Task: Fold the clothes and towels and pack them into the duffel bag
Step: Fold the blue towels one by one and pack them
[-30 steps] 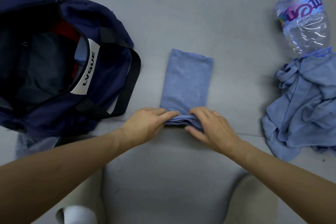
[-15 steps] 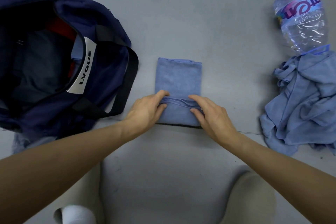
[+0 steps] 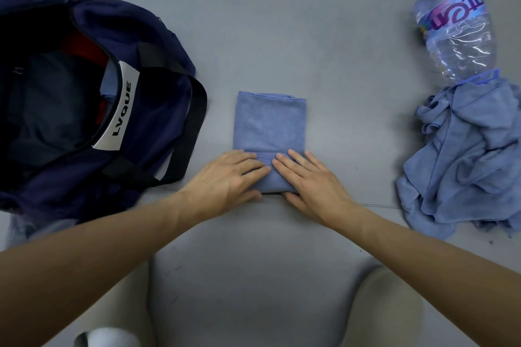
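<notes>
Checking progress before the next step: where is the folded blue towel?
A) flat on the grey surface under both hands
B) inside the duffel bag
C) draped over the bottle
A: the left hand and right hand press flat on the folded towel, outside the duffel bag.

Head view. A folded blue towel lies at centre on the grey surface. The left grip and right grip rest flat on its near end, fingers straight, fingertips almost meeting. At left, a navy duffel bag lies open, with a white label reading LVQUE at its mouth and a black strap looping toward the towel. At right, a crumpled blue cloth heap touches a clear plastic bottle.
</notes>
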